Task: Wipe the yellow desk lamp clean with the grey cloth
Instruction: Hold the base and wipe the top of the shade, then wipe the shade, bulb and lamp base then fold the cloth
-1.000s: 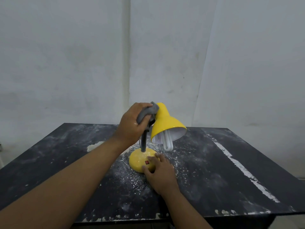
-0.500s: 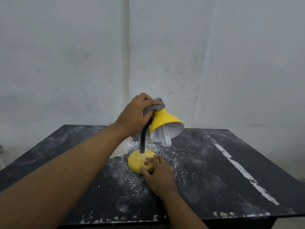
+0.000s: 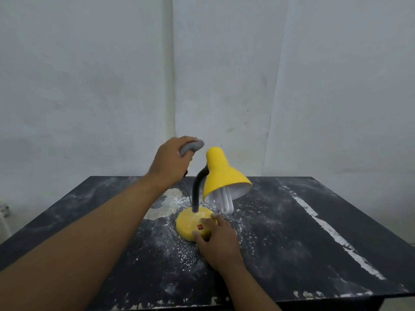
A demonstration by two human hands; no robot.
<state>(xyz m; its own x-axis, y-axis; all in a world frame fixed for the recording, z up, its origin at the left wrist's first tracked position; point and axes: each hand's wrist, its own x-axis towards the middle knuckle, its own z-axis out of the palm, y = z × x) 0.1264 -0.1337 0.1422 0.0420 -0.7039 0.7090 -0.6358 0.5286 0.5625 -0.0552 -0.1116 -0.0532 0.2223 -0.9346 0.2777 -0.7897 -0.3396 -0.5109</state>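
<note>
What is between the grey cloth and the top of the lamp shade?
Nothing: in the head view only bare wall shows between the grey cloth, held in the left hand, and the lamp shade.

We find no words, numbers or brand marks that we can read; the small red switch (image 3: pixel 199 227) on the lamp base (image 3: pixel 190 223) is too blurred to show any marking.

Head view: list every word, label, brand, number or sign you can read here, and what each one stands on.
No readable text in this frame.
Red switch on the yellow desk lamp base: any marking is too small to tell.
Grey cloth, bulb, black table, wall: no print visible.
</note>
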